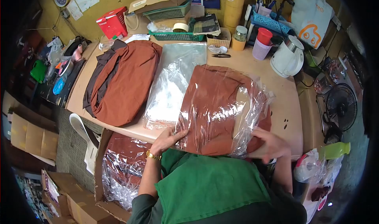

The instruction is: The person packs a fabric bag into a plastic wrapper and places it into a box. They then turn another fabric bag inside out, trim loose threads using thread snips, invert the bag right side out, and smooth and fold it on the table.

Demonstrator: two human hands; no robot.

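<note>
A folded rust-brown garment (209, 105) lies partly inside a clear plastic bag (246, 123) at the table's front edge. The bag is crinkled on the right, where some brown cloth shows past it. My left hand (169, 140) is closed on the bag's lower left edge, thumb on top and the other fingers partly hidden. Beside the bag's right end, my right hand (270, 143) has its fingers apart, slightly blurred, the index finger close to the plastic. A stack of flat clear bags (167, 89) lies left of the garment. Further left rests a pile of brown garments (130, 82) with dark lining.
Below the table's left front stands a cardboard box (100, 164) with bagged brown garments (126, 157). Along the back are green baskets (177, 36), small snips (221, 56), a jar (239, 38), cups (261, 46) and a white kettle (288, 57). A black fan (341, 106) stands right.
</note>
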